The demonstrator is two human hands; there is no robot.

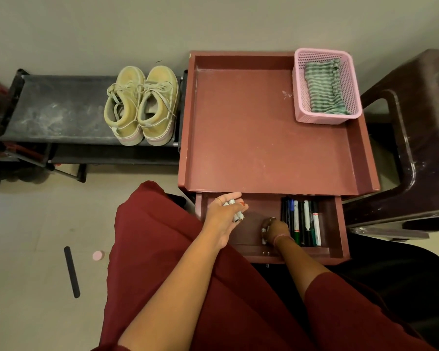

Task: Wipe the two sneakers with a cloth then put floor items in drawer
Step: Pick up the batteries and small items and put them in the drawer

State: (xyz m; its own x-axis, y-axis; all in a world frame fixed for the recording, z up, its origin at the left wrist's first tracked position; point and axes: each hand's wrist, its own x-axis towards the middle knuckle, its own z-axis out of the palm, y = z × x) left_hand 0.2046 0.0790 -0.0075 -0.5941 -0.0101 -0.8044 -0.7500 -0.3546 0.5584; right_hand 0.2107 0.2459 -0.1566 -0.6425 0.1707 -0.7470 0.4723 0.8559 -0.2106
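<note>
Fingers of both hands grip small tubes over the open drawer (337, 224).
Left hand (226, 216) holds several loosely; one could slip onto the floor, where a file (72, 272) and cap (98, 255) remain.

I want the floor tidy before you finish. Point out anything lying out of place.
Two things lie loose on the floor tiles at the left: a black strip and, beside it, a small pink round cap. They look like items not yet in the open drawer. The sneakers sit neatly paired on the rack.
</note>
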